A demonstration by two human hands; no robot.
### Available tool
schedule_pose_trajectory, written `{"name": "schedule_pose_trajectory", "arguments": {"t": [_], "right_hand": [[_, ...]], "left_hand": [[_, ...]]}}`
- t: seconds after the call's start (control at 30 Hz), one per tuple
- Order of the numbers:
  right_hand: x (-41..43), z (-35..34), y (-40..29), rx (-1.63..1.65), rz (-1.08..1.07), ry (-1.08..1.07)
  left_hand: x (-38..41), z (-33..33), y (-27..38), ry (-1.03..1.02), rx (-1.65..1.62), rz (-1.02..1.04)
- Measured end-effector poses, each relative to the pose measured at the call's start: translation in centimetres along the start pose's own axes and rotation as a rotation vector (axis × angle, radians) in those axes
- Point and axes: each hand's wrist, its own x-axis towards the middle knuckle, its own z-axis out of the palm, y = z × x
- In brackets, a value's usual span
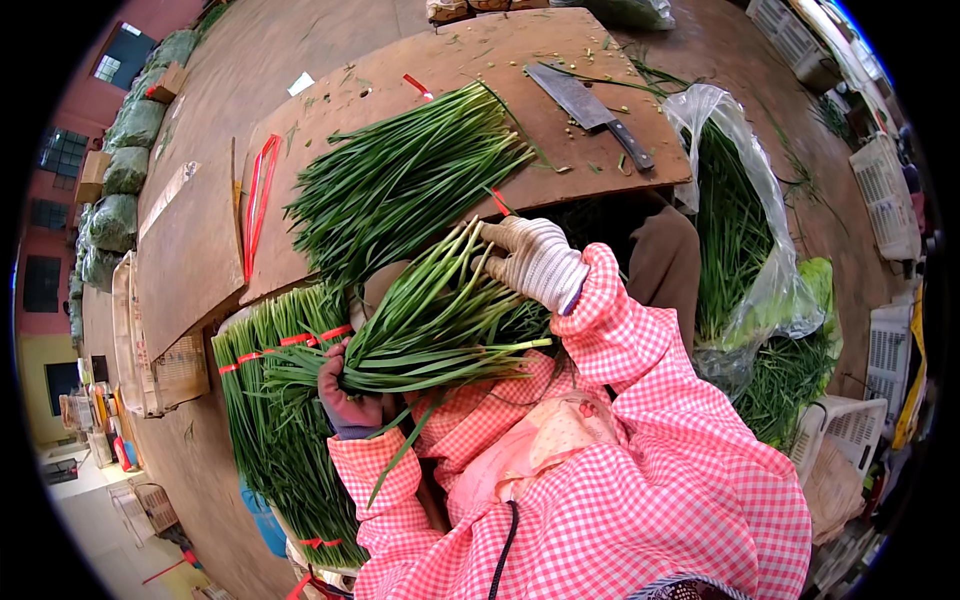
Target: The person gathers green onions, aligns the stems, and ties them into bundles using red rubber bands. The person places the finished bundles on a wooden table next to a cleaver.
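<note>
My left hand, in a dark purplish glove, grips a loose bunch of garlic chives near its leafy end, above my lap. At the pale stem ends, my gloved right hand has its fingers on some of the stems; whether it pinches any is hard to see. Beyond both hands, a thick pile of garlic chives lies across the wooden board, with a red tie by its near edge. Close to my left hand stand bundles of chives bound with red ties.
A cleaver rests at the board's far right, among stem trimmings. Red ribbons lie on the left part. To my right, a clear plastic bag holds more chives beside a white crate. Another crate is at the left.
</note>
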Motion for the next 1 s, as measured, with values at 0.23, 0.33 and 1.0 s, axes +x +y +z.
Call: {"name": "schedule_pose_trajectory", "arguments": {"t": [0.23, 0.33, 1.0], "right_hand": [[-2.4, -2.5, 0.7, 0.253, 0.108, -0.01], [-2.5, -1.3, -0.2, 0.094, -0.035, -0.255], [-1.1, 1.3, 1.3, 0.227, -0.216, -0.154]], "left_hand": [[-1.2, 0.5, -1.5, 0.136, -0.171, -0.17], [-1.0, 0.6, -1.5, 0.043, -0.045, -0.07], [-0.4, 1.0, -2.3, 0.22, -0.559, -0.438]]}}
